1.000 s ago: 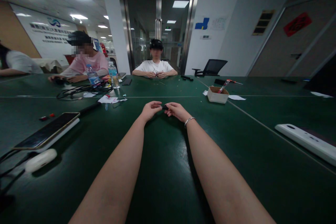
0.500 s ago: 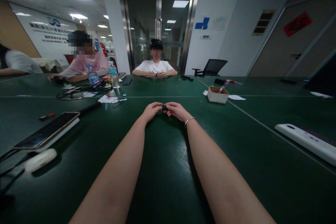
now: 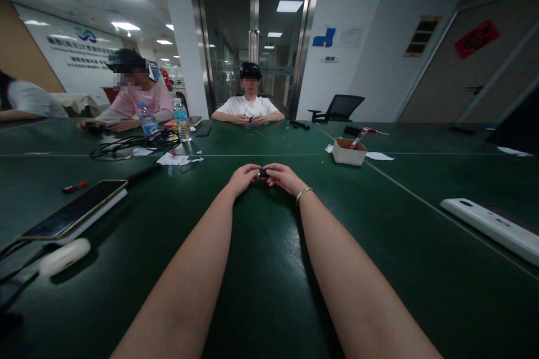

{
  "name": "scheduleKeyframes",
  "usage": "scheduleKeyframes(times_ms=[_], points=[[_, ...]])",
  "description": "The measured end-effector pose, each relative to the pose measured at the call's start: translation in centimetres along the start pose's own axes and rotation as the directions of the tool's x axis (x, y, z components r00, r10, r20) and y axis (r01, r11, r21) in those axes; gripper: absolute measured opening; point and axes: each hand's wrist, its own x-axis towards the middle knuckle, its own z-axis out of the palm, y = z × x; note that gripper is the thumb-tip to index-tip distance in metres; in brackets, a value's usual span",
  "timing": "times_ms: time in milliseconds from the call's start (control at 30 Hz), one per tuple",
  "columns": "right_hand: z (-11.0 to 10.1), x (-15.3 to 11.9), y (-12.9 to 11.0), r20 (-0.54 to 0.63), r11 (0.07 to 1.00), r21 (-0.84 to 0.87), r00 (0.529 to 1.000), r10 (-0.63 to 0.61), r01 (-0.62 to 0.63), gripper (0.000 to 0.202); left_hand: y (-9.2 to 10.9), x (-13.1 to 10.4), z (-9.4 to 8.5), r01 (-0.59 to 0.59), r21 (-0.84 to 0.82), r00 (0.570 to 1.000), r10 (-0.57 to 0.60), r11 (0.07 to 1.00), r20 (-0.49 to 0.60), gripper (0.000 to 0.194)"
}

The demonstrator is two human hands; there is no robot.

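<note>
Between my fingertips, just above the green table (image 3: 269, 269), is a small black object (image 3: 263, 173) with a shiny bit on its left side. Its exact kind is too small to make out. My left hand (image 3: 244, 178) pinches it from the left. From the other side my right hand (image 3: 285, 178), with a silver bangle (image 3: 304, 195) at the wrist, grips it too. Curled fingers hide part of the object.
Left lie a phone (image 3: 76, 207) on a white block, a white oval device (image 3: 65, 256) and black cables (image 3: 135, 145) near water bottles (image 3: 182, 120). A small box (image 3: 349, 152) and white power strip (image 3: 492, 227) stand right. People sit across and far left.
The small black object has turned slightly between my fingers, and a shiny bit now shows on its left side. Both arms have stayed in nearly the same place.
</note>
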Motion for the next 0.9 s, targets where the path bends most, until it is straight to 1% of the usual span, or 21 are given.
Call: scheduleKeyframes(times_ms=[67,167,300,400,500,667,800,900], points=[[-0.07,0.03,0.03,0.009,1.0,0.002,1.0,-0.002,0.002,0.012,0.01,-0.02,-0.03,-0.003,0.003,1.0,0.003,1.0,-0.004,0.032],[-0.14,0.06,0.08,0.006,1.0,0.005,1.0,-0.004,0.004,0.012,-0.15,0.02,-0.11,-0.002,0.0,1.0,0.002,1.0,0.02,0.03],[-0.15,0.07,0.13,0.004,1.0,0.007,1.0,-0.011,0.011,0.014,-0.43,0.14,-0.12,-0.009,0.007,1.0,0.009,1.0,-0.003,0.035],[-0.17,0.09,0.17,0.003,1.0,0.007,1.0,-0.012,0.012,0.014,-0.47,0.2,-0.09,0.007,0.006,1.0,-0.007,1.0,0.014,0.031],[-0.22,0.08,0.15,0.009,1.0,0.008,1.0,-0.013,0.013,0.014,-0.43,0.2,-0.13,0.0,0.011,1.0,0.0,1.0,-0.004,0.032],[-0.2,0.03,0.08,0.003,1.0,0.003,1.0,-0.011,0.011,0.014,-0.24,0.09,-0.22,0.022,0.004,0.999,-0.022,1.0,0.028,0.032],[-0.2,0.1,0.15,-0.001,1.0,-0.002,1.0,-0.01,0.01,0.014,0.07,-0.06,-0.08,0.006,0.009,1.0,-0.005,1.0,-0.021,0.032],[-0.27,0.18,0.26,0.003,1.0,-0.006,1.0,-0.008,0.008,0.014,0.18,-0.11,0.0,0.024,0.001,1.0,-0.024,1.0,0.005,0.027]])
